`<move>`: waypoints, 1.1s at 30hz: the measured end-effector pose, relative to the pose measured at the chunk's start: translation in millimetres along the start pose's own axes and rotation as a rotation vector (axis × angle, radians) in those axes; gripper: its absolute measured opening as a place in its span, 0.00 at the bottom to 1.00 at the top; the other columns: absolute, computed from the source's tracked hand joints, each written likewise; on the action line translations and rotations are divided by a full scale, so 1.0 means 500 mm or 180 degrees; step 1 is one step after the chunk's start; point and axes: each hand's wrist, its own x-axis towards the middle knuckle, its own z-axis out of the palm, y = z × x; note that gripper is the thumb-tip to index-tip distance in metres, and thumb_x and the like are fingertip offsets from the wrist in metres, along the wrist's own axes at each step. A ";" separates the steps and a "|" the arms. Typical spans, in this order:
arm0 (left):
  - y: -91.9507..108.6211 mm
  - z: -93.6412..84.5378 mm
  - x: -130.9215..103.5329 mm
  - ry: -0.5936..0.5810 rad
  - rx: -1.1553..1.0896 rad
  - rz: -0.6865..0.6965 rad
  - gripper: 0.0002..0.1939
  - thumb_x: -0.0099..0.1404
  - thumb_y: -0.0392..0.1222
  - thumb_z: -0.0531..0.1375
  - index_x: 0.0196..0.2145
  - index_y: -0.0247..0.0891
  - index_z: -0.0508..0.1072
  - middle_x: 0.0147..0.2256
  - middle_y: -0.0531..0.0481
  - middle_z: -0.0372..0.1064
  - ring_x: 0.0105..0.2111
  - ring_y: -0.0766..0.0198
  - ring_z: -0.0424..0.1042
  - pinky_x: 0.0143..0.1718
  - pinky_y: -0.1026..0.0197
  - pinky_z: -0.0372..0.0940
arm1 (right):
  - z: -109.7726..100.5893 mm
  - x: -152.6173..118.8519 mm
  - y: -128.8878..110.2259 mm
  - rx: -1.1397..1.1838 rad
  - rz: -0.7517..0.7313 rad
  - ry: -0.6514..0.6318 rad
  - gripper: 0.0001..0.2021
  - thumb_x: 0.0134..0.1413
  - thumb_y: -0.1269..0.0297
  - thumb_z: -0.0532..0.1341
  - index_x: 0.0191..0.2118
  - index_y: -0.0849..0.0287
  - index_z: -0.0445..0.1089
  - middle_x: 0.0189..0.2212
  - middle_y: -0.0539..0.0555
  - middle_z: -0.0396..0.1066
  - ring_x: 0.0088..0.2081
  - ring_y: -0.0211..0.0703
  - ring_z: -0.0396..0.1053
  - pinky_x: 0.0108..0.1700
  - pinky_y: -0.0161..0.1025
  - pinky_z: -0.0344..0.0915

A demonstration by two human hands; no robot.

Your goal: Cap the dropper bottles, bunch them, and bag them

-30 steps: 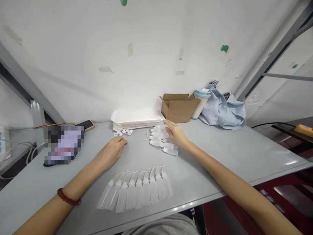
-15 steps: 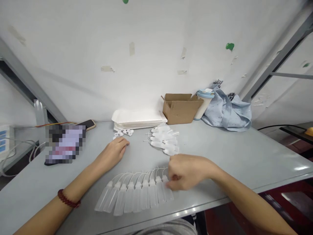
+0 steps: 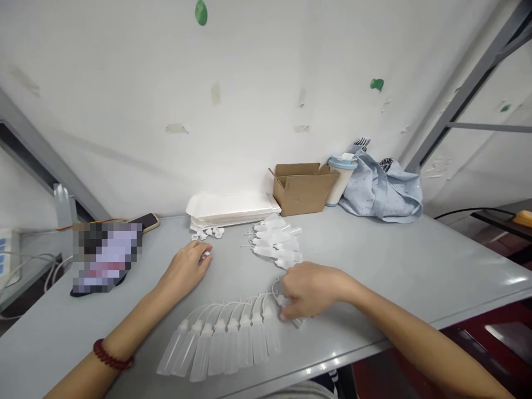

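Observation:
A row of translucent plastic squeeze bottles with thin white curved tubes at their necks lies near the table's front edge. At the right end of that row, my right hand is closed round one bottle, which is tilted and mostly covered by the fingers. My left hand rests on the table further back, its fingers curled round a small white cap that shows partly. Just beyond it sits a cluster of white caps. A pile of similar bottles lies between the hands, towards the back.
Flat white packets are stacked against the wall, beside an open cardboard box. A lidded cup and a light blue cloth bag stand at the back right. On the left lie a blurred-out device and a phone.
My right hand has taken hold of the rightmost bottle and tipped it out of line with the row. A cap now shows in my left hand's fingers. The view has shifted slightly.

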 end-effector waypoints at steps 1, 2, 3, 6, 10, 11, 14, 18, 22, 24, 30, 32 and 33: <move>0.002 -0.001 0.000 0.0002 -0.0056 0.0004 0.19 0.60 0.43 0.47 0.40 0.31 0.72 0.36 0.40 0.70 0.30 0.55 0.72 0.35 0.53 0.65 | 0.000 0.000 0.002 0.0010 0.0022 -0.0001 0.21 0.49 0.57 0.55 0.10 0.60 0.57 0.10 0.47 0.59 0.15 0.33 0.54 0.21 0.32 0.49; 0.005 -0.003 -0.001 0.0018 -0.0138 0.0007 0.19 0.59 0.43 0.47 0.40 0.31 0.72 0.36 0.40 0.71 0.31 0.55 0.72 0.36 0.53 0.65 | -0.001 0.000 0.003 0.0009 0.0030 0.0023 0.21 0.49 0.57 0.56 0.11 0.60 0.58 0.10 0.47 0.59 0.15 0.32 0.53 0.21 0.32 0.49; 0.008 -0.005 -0.002 0.0032 -0.0256 0.0000 0.19 0.58 0.43 0.48 0.40 0.31 0.72 0.36 0.40 0.71 0.31 0.54 0.72 0.37 0.53 0.65 | -0.001 -0.001 0.004 0.0007 0.0020 0.0076 0.20 0.48 0.58 0.57 0.12 0.60 0.58 0.10 0.47 0.59 0.16 0.32 0.53 0.21 0.32 0.49; 0.022 -0.016 -0.007 0.0021 -0.0911 -0.0157 0.17 0.55 0.44 0.53 0.39 0.34 0.72 0.37 0.43 0.73 0.34 0.55 0.73 0.40 0.54 0.66 | -0.003 -0.001 0.009 0.0101 -0.0119 0.0502 0.17 0.48 0.60 0.58 0.15 0.61 0.60 0.12 0.46 0.59 0.17 0.31 0.53 0.21 0.31 0.48; 0.052 -0.036 -0.012 -0.0312 -0.2161 -0.0515 0.18 0.51 0.46 0.60 0.39 0.36 0.73 0.37 0.45 0.74 0.39 0.54 0.73 0.42 0.56 0.67 | 0.000 0.017 0.015 0.0772 -0.0431 0.1455 0.17 0.55 0.56 0.56 0.21 0.61 0.62 0.16 0.45 0.58 0.19 0.30 0.52 0.21 0.30 0.47; 0.060 -0.040 -0.014 -0.0442 -0.2371 -0.0593 0.18 0.50 0.47 0.62 0.38 0.36 0.73 0.37 0.45 0.75 0.39 0.54 0.73 0.43 0.55 0.67 | 0.003 0.025 0.016 0.0930 -0.0506 0.1709 0.17 0.56 0.56 0.55 0.22 0.62 0.62 0.16 0.45 0.57 0.19 0.30 0.51 0.22 0.30 0.47; 0.081 -0.049 -0.021 -0.0669 -0.2796 -0.0777 0.19 0.49 0.48 0.65 0.38 0.37 0.74 0.38 0.45 0.74 0.41 0.54 0.72 0.45 0.56 0.65 | 0.020 0.057 0.016 0.1130 -0.0736 0.2361 0.13 0.57 0.59 0.56 0.26 0.62 0.64 0.20 0.46 0.60 0.23 0.31 0.56 0.26 0.30 0.52; 0.096 -0.047 -0.030 -0.0704 -0.3323 -0.0955 0.23 0.49 0.47 0.66 0.43 0.38 0.73 0.41 0.46 0.73 0.42 0.57 0.71 0.46 0.57 0.64 | 0.047 0.087 0.014 0.1184 -0.0917 0.2529 0.08 0.55 0.63 0.59 0.37 0.63 0.67 0.27 0.49 0.64 0.27 0.34 0.62 0.31 0.32 0.58; 0.106 -0.036 -0.033 -0.0786 -0.3681 -0.0922 0.22 0.49 0.43 0.67 0.42 0.38 0.71 0.39 0.48 0.72 0.40 0.60 0.71 0.46 0.58 0.64 | 0.060 0.096 0.008 0.1049 -0.1026 0.2476 0.08 0.55 0.65 0.58 0.39 0.62 0.67 0.29 0.51 0.64 0.28 0.35 0.62 0.33 0.33 0.59; 0.111 -0.032 -0.033 -0.0795 -0.3781 -0.0809 0.19 0.49 0.41 0.67 0.40 0.37 0.71 0.37 0.48 0.72 0.39 0.61 0.71 0.46 0.58 0.64 | 0.061 0.097 0.004 0.1004 -0.1047 0.2439 0.07 0.56 0.65 0.58 0.39 0.63 0.67 0.30 0.52 0.64 0.29 0.36 0.62 0.34 0.33 0.59; 0.113 -0.035 -0.037 -0.0631 -0.3598 -0.0479 0.12 0.51 0.41 0.66 0.34 0.37 0.72 0.35 0.50 0.71 0.38 0.62 0.71 0.44 0.59 0.66 | 0.056 0.094 -0.001 0.0917 -0.0940 0.2461 0.05 0.56 0.67 0.58 0.30 0.63 0.65 0.25 0.48 0.60 0.27 0.35 0.58 0.32 0.33 0.56; 0.111 -0.035 -0.039 -0.0610 -0.3505 -0.0449 0.12 0.52 0.42 0.66 0.34 0.37 0.72 0.35 0.50 0.72 0.38 0.61 0.71 0.44 0.59 0.66 | 0.054 0.093 -0.002 0.0879 -0.0945 0.2461 0.05 0.56 0.67 0.57 0.32 0.63 0.66 0.25 0.49 0.60 0.28 0.36 0.58 0.32 0.33 0.56; 0.110 -0.034 -0.040 -0.0607 -0.3459 -0.0424 0.12 0.52 0.42 0.65 0.34 0.37 0.72 0.35 0.50 0.72 0.38 0.61 0.71 0.44 0.59 0.66 | 0.053 0.092 -0.002 0.0858 -0.0942 0.2445 0.05 0.56 0.67 0.57 0.33 0.63 0.66 0.26 0.49 0.61 0.29 0.36 0.59 0.32 0.33 0.56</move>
